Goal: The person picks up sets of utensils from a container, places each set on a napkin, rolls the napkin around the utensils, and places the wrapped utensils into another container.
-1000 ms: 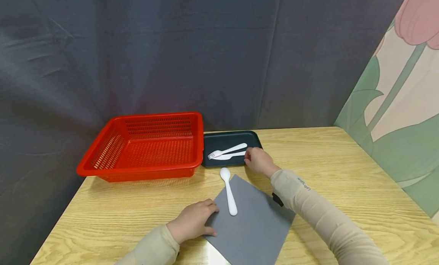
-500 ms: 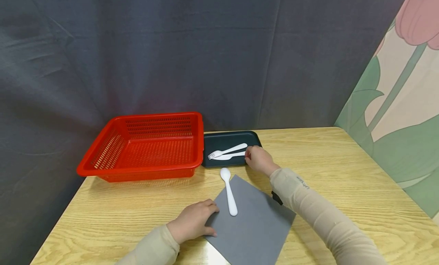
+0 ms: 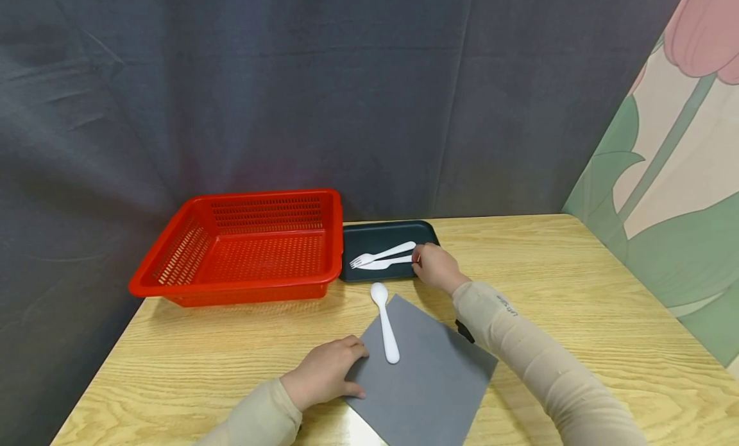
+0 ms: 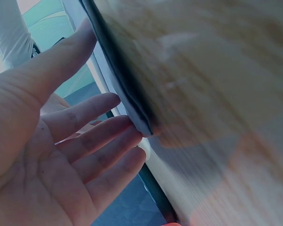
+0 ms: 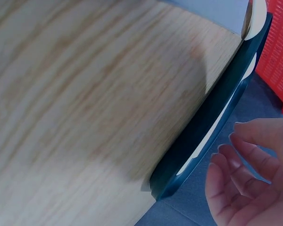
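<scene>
The smooth white knife (image 3: 398, 260) lies unmoved in the round-cornered tray (image 3: 359, 239) mid-frame. The right hand (image 3: 437, 266), shifted slightly upward, curves loosely near its handle, gripping nothing; the left hand (image 3: 324, 372), thumb spread, touches the flat grey mat (image 3: 424, 378).

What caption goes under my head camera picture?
Left hand at a grey square sheet, right hand at a dark rectangular tray with white, plastic-looking fork and knife.
</scene>
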`<state>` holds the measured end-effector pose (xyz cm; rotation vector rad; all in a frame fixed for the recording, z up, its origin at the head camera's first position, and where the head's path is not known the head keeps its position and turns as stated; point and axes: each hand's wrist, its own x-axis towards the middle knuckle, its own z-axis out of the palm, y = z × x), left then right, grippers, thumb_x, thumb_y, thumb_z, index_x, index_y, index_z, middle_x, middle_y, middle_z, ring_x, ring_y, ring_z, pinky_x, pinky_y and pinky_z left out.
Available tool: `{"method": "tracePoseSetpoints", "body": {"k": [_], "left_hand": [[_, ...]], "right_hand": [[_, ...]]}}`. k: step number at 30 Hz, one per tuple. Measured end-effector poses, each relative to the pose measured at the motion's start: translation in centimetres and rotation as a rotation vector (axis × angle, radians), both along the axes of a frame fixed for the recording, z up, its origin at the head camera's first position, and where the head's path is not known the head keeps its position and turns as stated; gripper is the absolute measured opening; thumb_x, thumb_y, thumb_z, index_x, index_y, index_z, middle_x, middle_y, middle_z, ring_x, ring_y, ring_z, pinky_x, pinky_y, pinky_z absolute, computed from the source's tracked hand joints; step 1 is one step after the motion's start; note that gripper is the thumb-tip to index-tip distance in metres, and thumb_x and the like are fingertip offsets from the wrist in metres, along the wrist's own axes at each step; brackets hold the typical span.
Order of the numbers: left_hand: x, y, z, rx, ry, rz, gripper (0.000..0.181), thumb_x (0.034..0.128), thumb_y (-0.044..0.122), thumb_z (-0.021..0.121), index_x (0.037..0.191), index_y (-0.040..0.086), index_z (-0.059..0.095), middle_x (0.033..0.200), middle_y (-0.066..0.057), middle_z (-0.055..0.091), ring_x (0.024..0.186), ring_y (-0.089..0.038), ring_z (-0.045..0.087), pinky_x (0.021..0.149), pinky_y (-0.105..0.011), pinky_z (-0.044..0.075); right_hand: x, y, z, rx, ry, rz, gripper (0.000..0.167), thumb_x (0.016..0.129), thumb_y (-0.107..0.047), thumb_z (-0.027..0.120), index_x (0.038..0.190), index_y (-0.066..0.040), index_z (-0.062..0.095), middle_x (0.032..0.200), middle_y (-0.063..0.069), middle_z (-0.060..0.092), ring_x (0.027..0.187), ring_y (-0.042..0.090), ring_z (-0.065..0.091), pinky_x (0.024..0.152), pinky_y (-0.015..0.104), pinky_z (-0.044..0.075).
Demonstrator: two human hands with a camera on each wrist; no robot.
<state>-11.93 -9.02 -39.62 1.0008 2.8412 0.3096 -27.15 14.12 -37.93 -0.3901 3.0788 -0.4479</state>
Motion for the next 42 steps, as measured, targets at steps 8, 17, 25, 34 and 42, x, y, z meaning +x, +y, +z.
{"method": "tracePoseSetpoints", "body": {"k": [8,17,25,34,42], "left_hand": [[-0.1,0.0,-0.1,0.000,-0.001,0.000,0.054,0.0675,0.038,0.081,0.110,0.008,0.064,0.108,-0.001,0.062,0.093,-0.012,0.061,0.078,-0.025,0.051],[0.0,-0.1,0.1,-0.011,-0.021,0.004,0.055,0.0681,0.038,0.080,0.111,0.008,0.064,0.109,-0.002,0.062,0.096,-0.014,0.061,0.081,-0.026,0.052],[0.0,0.0,0.1,-0.010,-0.011,-0.002,0.054,0.0681,0.038,0.080,0.110,0.008,0.064,0.108,-0.002,0.061,0.095,-0.013,0.061,0.081,-0.025,0.051],[0.0,0.0,0.1,-0.005,-0.008,0.000,0.054,0.0679,0.039,0.080,0.110,0.008,0.064,0.107,-0.001,0.061,0.093,-0.013,0.061,0.079,-0.025,0.052],[0.1,0.1,0.2,-0.009,-0.014,0.002,0.055,0.0685,0.039,0.080,0.110,0.008,0.064,0.108,-0.002,0.061,0.094,-0.013,0.061,0.080,-0.025,0.052]], "right_hand": [[-0.2,-0.1,0.0,0.004,-0.006,-0.003,0.011,0.087,-0.013,0.062,0.094,-0.005,0.063,0.084,0.010,0.058,0.071,0.020,0.054,0.061,0.029,0.045],[-0.3,-0.2,0.1,0.020,0.009,0.022,0.015,0.087,-0.013,0.061,0.099,-0.004,0.065,0.088,0.012,0.059,0.074,0.020,0.055,0.063,0.030,0.047],[-0.3,0.1,0.1,0.037,0.036,0.026,0.015,0.086,-0.012,0.063,0.099,-0.005,0.065,0.091,0.013,0.060,0.078,0.023,0.058,0.067,0.033,0.050],[-0.8,0.1,-0.1,0.081,0.066,0.042,0.016,0.085,-0.012,0.064,0.100,-0.007,0.067,0.094,0.013,0.061,0.078,0.023,0.060,0.067,0.034,0.051],[-1.0,0.0,-0.2,0.106,0.087,0.065,0.017,0.084,-0.011,0.065,0.100,-0.007,0.068,0.094,0.013,0.062,0.080,0.024,0.061,0.066,0.035,0.052]]}}
